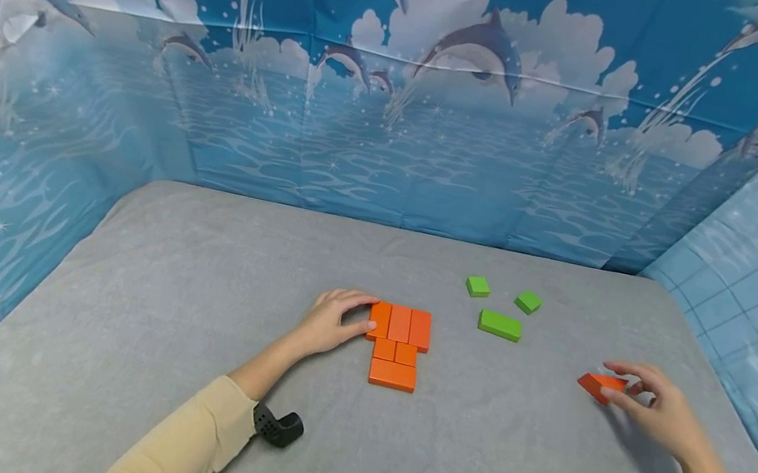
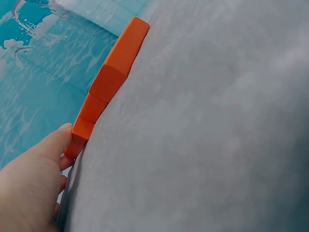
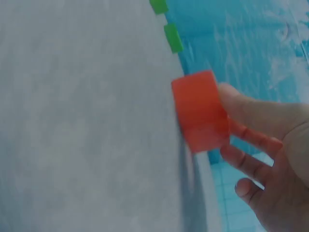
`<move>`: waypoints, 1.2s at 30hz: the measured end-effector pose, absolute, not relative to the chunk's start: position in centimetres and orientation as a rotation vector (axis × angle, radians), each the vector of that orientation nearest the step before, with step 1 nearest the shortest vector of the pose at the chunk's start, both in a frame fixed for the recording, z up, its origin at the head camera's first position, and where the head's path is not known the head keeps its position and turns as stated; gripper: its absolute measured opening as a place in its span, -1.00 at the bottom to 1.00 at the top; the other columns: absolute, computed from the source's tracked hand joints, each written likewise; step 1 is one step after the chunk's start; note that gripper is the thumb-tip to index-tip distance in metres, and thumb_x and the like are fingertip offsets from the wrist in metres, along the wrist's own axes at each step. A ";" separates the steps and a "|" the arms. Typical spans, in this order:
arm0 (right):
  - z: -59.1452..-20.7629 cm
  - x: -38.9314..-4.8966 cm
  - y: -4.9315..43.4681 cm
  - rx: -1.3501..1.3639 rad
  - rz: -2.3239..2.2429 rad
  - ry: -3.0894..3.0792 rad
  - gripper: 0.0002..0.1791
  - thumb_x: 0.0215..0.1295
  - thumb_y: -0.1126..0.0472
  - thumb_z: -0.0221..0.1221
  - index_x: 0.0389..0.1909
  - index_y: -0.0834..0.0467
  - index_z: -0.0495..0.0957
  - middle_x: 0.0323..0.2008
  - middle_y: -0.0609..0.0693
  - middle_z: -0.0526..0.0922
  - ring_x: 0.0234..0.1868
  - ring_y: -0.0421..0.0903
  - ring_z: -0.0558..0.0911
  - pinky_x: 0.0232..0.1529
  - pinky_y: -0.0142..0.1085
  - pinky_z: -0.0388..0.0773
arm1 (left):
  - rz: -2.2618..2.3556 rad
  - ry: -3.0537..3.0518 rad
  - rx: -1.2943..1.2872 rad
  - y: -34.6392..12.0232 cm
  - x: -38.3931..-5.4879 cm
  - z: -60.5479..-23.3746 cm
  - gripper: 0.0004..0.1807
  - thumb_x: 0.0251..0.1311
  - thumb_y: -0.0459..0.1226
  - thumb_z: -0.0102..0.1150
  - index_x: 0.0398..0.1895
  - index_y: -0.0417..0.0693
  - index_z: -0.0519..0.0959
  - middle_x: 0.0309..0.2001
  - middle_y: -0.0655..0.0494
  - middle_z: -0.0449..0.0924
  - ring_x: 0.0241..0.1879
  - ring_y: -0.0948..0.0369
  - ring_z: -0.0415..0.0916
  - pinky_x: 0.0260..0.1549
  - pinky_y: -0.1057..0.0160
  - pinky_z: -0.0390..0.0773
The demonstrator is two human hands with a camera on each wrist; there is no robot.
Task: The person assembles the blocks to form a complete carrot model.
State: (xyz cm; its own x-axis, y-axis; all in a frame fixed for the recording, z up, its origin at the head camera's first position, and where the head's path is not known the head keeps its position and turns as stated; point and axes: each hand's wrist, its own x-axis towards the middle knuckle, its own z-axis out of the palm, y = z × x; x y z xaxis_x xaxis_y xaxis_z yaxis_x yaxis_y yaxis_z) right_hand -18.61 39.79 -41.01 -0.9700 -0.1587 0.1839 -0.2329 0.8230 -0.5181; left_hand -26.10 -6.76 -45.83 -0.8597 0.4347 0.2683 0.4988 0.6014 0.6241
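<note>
Several orange blocks lie flat together on the grey cloth in the head view. Three long blocks (image 1: 400, 325) stand side by side in the far row, two small blocks (image 1: 395, 352) come below them, and one wide block (image 1: 392, 375) is nearest me. My left hand (image 1: 329, 325) holds the leftmost long block (image 1: 377, 317) between thumb and index finger; the left wrist view shows the thumb on the end orange block (image 2: 81, 133). Well to the right, my right hand (image 1: 666, 414) pinches another orange block (image 3: 200, 108), tilted. Whether that block touches the cloth I cannot tell.
Beyond the orange group, to its right, lie a long green block (image 1: 499, 325) and two small green blocks, one on the left (image 1: 478, 287) and one on the right (image 1: 528, 302). Dolphin-printed curtains (image 1: 408, 157) border the grey cloth (image 1: 193, 254) at the back and sides.
</note>
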 end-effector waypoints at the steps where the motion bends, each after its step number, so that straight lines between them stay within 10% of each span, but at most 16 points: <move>1: -41.2 -18.6 40.0 0.326 0.844 -2.863 -0.60 0.15 0.20 0.24 0.00 0.27 0.49 -0.12 -0.07 0.43 -0.34 -0.47 0.33 -0.45 -0.43 0.32 | -1.104 -2.729 -0.799 -6.8 -26.1 -45.9 -0.52 0.18 -0.05 0.13 0.15 0.01 0.46 0.14 0.05 0.44 0.19 0.06 0.27 0.22 -0.03 0.04; 6: -41.9 -18.8 40.7 0.357 0.880 -2.848 -0.63 0.11 0.21 0.27 -0.06 0.25 0.51 -0.20 -0.45 0.34 -0.36 -0.45 0.38 -0.44 -0.45 0.31 | -1.106 -2.718 -0.803 -6.8 -26.1 -45.9 -0.53 0.18 -0.06 0.13 0.15 0.00 0.46 0.13 0.05 0.45 0.18 0.05 0.28 0.21 -0.05 0.05; 14: -42.5 -18.9 41.1 0.354 0.921 -2.834 -0.64 0.08 0.21 0.30 -0.09 0.22 0.51 -0.24 -0.49 0.37 -0.37 -0.44 0.40 -0.46 -0.45 0.33 | -1.104 -2.728 -0.799 -6.8 -26.1 -45.8 -0.52 0.18 -0.05 0.12 0.16 0.01 0.46 0.14 0.06 0.44 0.19 0.06 0.27 0.21 -0.04 0.05; 26: -40.3 -19.3 36.4 0.437 0.871 -2.803 -0.63 0.04 0.22 0.32 -0.11 0.23 0.52 -0.29 0.04 0.54 -0.38 -0.36 0.37 -0.47 -0.44 0.32 | -1.105 -2.732 -0.797 -6.8 -26.1 -45.7 -0.52 0.19 -0.05 0.12 0.16 0.01 0.45 0.14 0.07 0.44 0.19 0.06 0.27 0.22 -0.05 0.03; 36: -39.6 -19.0 26.5 0.644 0.990 -2.680 -0.66 -0.06 0.27 0.38 -0.20 0.18 0.56 -0.30 -0.02 0.57 -0.43 -0.20 0.42 -0.50 -0.40 0.33 | -1.100 -2.735 -0.797 -6.8 -26.1 -45.7 -0.52 0.19 -0.05 0.12 0.16 0.03 0.45 0.15 0.07 0.44 0.19 0.07 0.26 0.22 -0.04 0.03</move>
